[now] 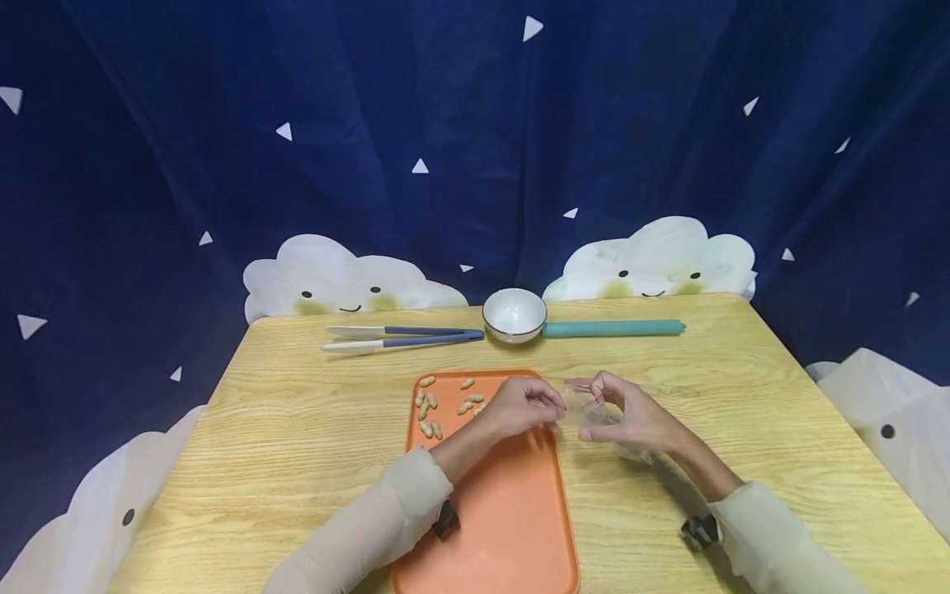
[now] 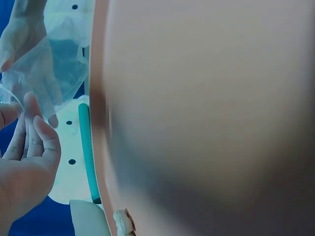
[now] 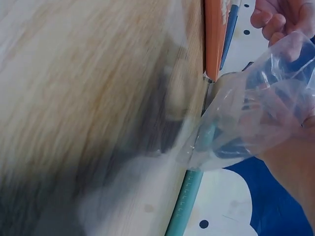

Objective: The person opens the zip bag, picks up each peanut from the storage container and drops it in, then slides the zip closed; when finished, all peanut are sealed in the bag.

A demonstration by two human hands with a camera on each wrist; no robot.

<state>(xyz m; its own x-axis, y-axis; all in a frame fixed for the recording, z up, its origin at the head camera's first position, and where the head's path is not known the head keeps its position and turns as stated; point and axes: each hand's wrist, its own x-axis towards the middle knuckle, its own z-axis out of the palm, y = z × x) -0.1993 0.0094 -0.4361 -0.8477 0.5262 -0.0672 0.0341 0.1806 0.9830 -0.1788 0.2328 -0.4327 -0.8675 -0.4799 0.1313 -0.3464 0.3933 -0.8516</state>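
A clear plastic bag point(image 1: 582, 406) is stretched between the two hands, over the wood beside the tray's right edge. My left hand point(image 1: 523, 406) pinches one edge of it between thumb and fingertips. On the other side my right hand point(image 1: 627, 417) has fingers and thumb apart, with the bag's film between and below them. In the right wrist view the bag point(image 3: 246, 118) hangs loose and crumpled, and part of the right hand is behind it. Several peanuts point(image 1: 433, 400) lie at the far end of the orange tray point(image 1: 512, 511).
A white bowl point(image 1: 514, 313) stands behind the tray. To its left lie blue-and-grey tongs point(image 1: 423, 340); a teal rod point(image 1: 612, 328) extends to its right. Behind the wooden table point(image 1: 297, 462) hangs a dark blue curtain point(image 1: 445, 99).
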